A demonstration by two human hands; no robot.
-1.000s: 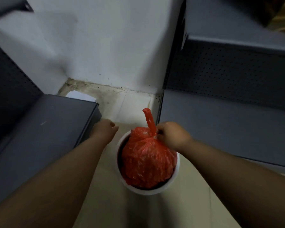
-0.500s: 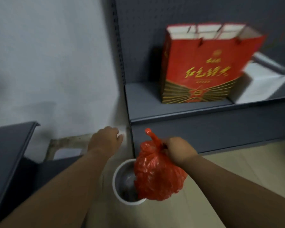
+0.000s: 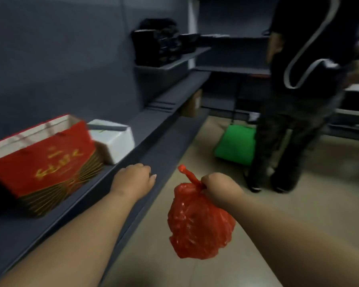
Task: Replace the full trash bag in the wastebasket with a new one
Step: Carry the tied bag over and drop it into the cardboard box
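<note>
Right hand closed round neck of hanging red trash bag, left hand loosely curled and empty at shelf front edge, right fingers hidden.

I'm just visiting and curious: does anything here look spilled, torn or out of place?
Nothing stands out. The red trash bag hangs knotted from the right hand, no tear or drip showing; the floor beneath shows no spill. Blur could hide small leaks.

Gold brush-style lettering on the red gift bag, too blurred for reading.
</note>
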